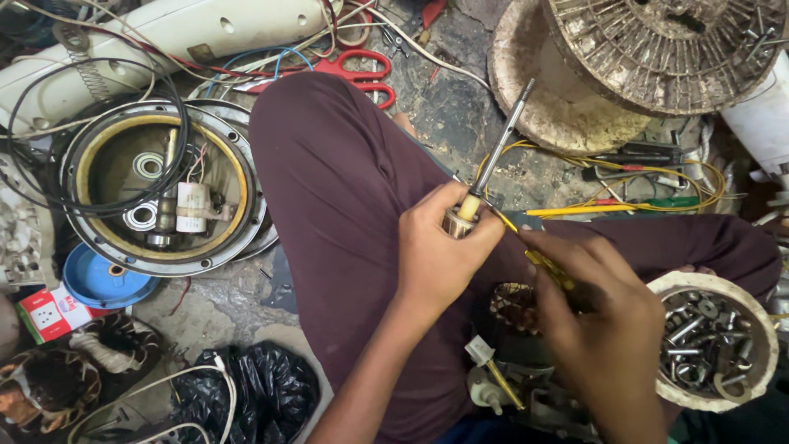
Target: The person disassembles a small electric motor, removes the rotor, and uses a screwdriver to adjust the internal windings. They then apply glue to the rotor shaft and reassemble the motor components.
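Bare floor patch beyond the knee (345, 189), hemmed by scissors (362, 74), yellow wires (649, 185).

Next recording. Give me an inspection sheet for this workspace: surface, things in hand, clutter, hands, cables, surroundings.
Surface: stained concrete floor, person seated on it, maroon-clad legs crossed.
Things in hand: rotor with a long steel shaft; yellow-sleeved wire.
Clutter: round motor housing with bearings inside, red scissors, bowl of bolts, blue lid, black bag.
Hands: left hand grips the rotor; right hand pinches the wire.
Cables: black loop over the housing, yellow wires by the tools.
Surroundings: dirty fan guard, white casing.
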